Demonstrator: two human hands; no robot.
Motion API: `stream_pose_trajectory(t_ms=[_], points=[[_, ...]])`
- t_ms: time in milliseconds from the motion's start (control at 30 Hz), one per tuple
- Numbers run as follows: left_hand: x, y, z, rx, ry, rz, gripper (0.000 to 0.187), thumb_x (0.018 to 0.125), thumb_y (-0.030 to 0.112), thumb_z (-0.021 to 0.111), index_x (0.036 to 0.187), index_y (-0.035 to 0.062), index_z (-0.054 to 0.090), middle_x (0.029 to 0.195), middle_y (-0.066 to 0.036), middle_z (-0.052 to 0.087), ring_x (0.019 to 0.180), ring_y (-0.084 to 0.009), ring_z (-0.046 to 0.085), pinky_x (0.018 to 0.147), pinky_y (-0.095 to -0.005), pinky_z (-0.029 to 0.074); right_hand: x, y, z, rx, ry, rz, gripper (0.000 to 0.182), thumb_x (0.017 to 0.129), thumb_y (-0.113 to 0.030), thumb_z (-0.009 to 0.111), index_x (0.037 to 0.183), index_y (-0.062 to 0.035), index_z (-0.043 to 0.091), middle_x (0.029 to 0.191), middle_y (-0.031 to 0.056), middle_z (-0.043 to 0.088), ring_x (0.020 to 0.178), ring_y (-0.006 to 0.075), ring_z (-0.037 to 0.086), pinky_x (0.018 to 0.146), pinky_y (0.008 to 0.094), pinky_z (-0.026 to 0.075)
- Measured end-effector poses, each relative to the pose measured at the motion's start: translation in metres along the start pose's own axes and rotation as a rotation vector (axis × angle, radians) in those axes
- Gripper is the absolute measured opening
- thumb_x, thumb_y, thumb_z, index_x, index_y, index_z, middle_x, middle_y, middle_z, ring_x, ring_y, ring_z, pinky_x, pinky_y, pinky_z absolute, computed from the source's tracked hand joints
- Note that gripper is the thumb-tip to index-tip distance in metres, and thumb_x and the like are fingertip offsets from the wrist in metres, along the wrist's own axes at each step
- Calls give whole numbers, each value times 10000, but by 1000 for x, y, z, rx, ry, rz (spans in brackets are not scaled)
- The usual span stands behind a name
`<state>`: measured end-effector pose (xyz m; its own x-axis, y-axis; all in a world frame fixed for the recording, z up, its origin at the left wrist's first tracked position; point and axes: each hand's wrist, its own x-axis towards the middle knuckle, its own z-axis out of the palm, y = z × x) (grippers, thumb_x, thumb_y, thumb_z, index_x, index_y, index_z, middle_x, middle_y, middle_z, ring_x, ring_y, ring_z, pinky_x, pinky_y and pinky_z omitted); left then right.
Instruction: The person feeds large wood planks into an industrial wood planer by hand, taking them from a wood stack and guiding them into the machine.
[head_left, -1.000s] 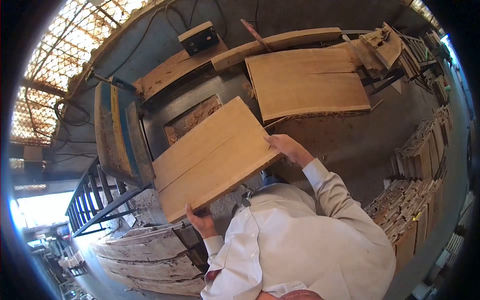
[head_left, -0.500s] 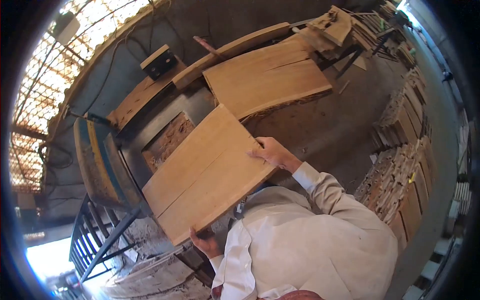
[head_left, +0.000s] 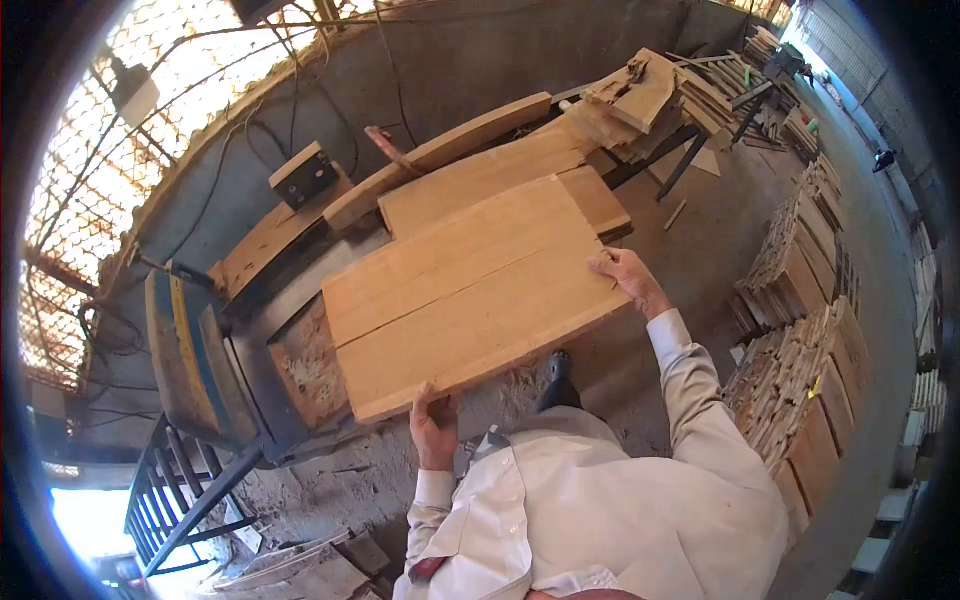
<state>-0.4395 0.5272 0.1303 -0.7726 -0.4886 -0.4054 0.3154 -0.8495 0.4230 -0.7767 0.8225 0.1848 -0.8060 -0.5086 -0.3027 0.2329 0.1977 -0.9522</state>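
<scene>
A wide wooden board [head_left: 470,290] with a long crack down its middle is held up before me. My left hand [head_left: 434,428] grips its near edge from below, thumb on the edge and the other fingers partly hidden under it. At the right end my right hand [head_left: 632,280] is closed round the corner, thumb on top. Behind the held board lies another wide board [head_left: 500,165], partly covered by it. To the left is a machine table [head_left: 300,285] with an opening full of wood chips [head_left: 310,365].
A blue and yellow machine housing [head_left: 190,350] stands at left. A switch box [head_left: 305,180] sits beyond the table. Stacked boards [head_left: 800,390] line the right side, and rough offcuts [head_left: 640,95] lie at the back. Sawdust covers the floor [head_left: 330,480].
Both hands have carried the board right and turned it, so its long side lies more level. It now covers more of the board behind and less of the machine table.
</scene>
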Motion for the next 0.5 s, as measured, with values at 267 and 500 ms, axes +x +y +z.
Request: stream_pose_trajectory(t_ms=[267, 500], points=[[109, -80, 159, 548, 54, -207, 449, 1052, 387, 515, 1085, -44, 637, 1078, -257, 706, 959, -359, 727, 873, -418, 603, 194, 38, -173, -537, 308, -297, 643, 932, -497, 695, 1263, 48, 615, 1121, 92, 699, 1012, 200, 649, 931, 320, 501], [113, -60, 166, 1373, 346, 563, 416, 1019, 347, 600, 1180, -35, 633, 1084, -196, 704, 916, -268, 698, 838, -342, 562, 216, 36, -160, 97, -223, -49, 544, 1035, -447, 557, 1304, 25, 593, 1219, 61, 680, 1031, 124, 637, 849, 314, 539]])
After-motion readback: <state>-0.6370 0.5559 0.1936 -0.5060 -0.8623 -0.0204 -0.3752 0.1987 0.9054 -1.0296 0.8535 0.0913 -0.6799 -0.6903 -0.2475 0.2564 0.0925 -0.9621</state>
